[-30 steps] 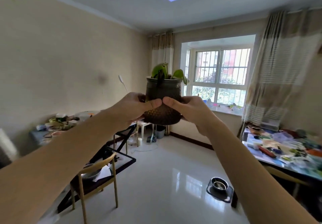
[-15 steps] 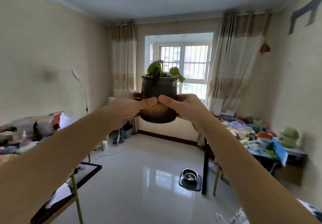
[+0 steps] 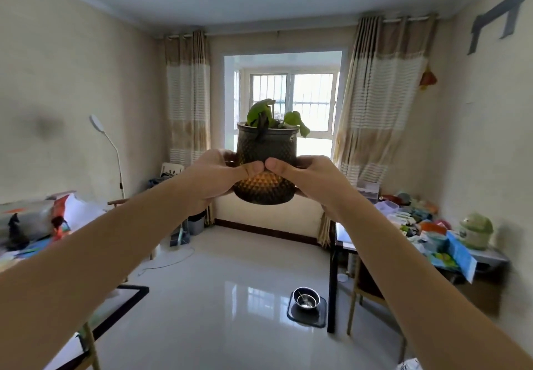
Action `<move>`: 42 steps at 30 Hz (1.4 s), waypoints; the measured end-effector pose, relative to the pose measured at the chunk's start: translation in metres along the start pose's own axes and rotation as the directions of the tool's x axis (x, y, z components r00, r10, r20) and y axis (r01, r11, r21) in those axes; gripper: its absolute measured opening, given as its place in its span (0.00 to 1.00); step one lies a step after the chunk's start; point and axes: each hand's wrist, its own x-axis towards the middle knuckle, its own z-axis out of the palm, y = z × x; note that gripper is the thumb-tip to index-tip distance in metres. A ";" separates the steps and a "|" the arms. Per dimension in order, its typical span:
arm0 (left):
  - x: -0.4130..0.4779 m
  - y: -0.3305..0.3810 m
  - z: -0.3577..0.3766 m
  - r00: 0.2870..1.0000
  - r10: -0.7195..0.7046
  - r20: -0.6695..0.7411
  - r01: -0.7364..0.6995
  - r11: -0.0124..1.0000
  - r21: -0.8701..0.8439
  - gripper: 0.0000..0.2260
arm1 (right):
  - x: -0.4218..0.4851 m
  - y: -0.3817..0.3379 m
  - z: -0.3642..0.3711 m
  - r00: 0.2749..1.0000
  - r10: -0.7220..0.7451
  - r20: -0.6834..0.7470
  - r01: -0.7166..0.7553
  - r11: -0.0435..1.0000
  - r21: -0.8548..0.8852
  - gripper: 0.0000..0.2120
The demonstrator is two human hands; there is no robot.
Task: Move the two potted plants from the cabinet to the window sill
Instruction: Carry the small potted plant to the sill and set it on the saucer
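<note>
We grip the dark textured plant pot [image 3: 266,162] at frame centre with left hand [image 3: 215,178] and right hand [image 3: 310,181] clamped on its lower sides, thumbs almost touching. It is upright, airborne, well short of the window sill [image 3: 313,150]. Risk: the pot blocks our forward view, so the steel bowl [image 3: 306,300] on the floor, lower right, could trip us and tilt it.

The dark brown plastic pot [image 3: 266,150] carries a diamond-studded pattern and holds green leaves [image 3: 259,111]. Beige fabric curtains [image 3: 380,101] show white horizontal stripes. The glossy floor tiles [image 3: 225,297] are white.
</note>
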 end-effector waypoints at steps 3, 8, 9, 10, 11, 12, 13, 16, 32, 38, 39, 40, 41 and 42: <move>0.029 -0.005 0.011 1.000 -0.012 -0.015 0.012 1.000 0.013 0.35 | 0.031 0.017 -0.010 1.000 -0.013 0.015 0.013 1.000 0.003 0.29; 0.076 -0.017 0.025 0.998 -0.020 -0.058 0.025 0.997 0.074 0.30 | 0.084 0.049 -0.022 0.999 -0.029 0.042 0.028 1.000 0.013 0.19; 0.088 -0.020 0.027 0.998 -0.022 -0.065 0.027 0.997 0.074 0.30 | 0.096 0.056 -0.023 0.999 -0.025 0.041 0.025 1.000 0.014 0.20; 0.099 -0.024 0.027 0.997 -0.023 -0.069 0.028 0.997 0.073 0.30 | 0.107 0.061 -0.024 0.999 -0.022 0.039 0.021 1.000 0.017 0.22; 0.109 -0.028 0.027 0.997 -0.024 -0.071 0.029 0.997 0.073 0.30 | 0.116 0.066 -0.024 0.999 -0.018 0.037 0.018 1.000 0.023 0.23; 0.120 -0.032 0.026 0.997 -0.023 -0.071 0.028 0.997 0.075 0.29 | 0.126 0.071 -0.023 0.999 -0.017 0.037 0.016 0.999 0.032 0.24; 0.132 -0.036 0.025 0.997 -0.023 -0.071 0.028 0.997 0.071 0.29 | 0.137 0.076 -0.023 0.999 -0.014 0.038 0.013 0.999 0.040 0.25; 0.167 -0.053 0.018 0.998 -0.023 -0.060 0.025 0.999 0.029 0.27 | 0.168 0.090 -0.020 0.999 -0.011 0.046 0.008 0.999 0.044 0.22; 0.349 -0.122 -0.050 0.999 0.035 -0.022 -0.034 0.998 0.055 0.24 | 0.340 0.132 0.036 0.999 0.014 -0.050 -0.016 0.999 -0.039 0.26; 0.412 -0.146 -0.062 0.999 0.044 0.008 -0.044 0.999 0.015 0.25 | 0.402 0.158 0.045 0.998 0.049 -0.045 -0.050 0.999 -0.019 0.27; 0.423 -0.152 -0.063 0.999 0.041 0.007 -0.041 0.999 0.011 0.23 | 0.413 0.165 0.047 0.997 0.060 -0.041 -0.060 0.998 -0.013 0.27; 0.439 -0.157 -0.063 0.999 0.040 0.015 -0.040 0.999 0.006 0.22 | 0.429 0.173 0.047 0.998 0.062 -0.034 -0.062 0.998 0.003 0.27; 0.454 -0.163 -0.063 0.999 0.041 0.016 -0.041 0.999 0.006 0.21 | 0.443 0.182 0.047 0.998 0.063 -0.030 -0.062 0.998 0.023 0.27; 0.470 -0.169 -0.063 0.999 0.038 0.012 -0.038 0.999 0.006 0.21 | 0.459 0.191 0.047 0.998 0.063 -0.027 -0.062 0.997 0.039 0.28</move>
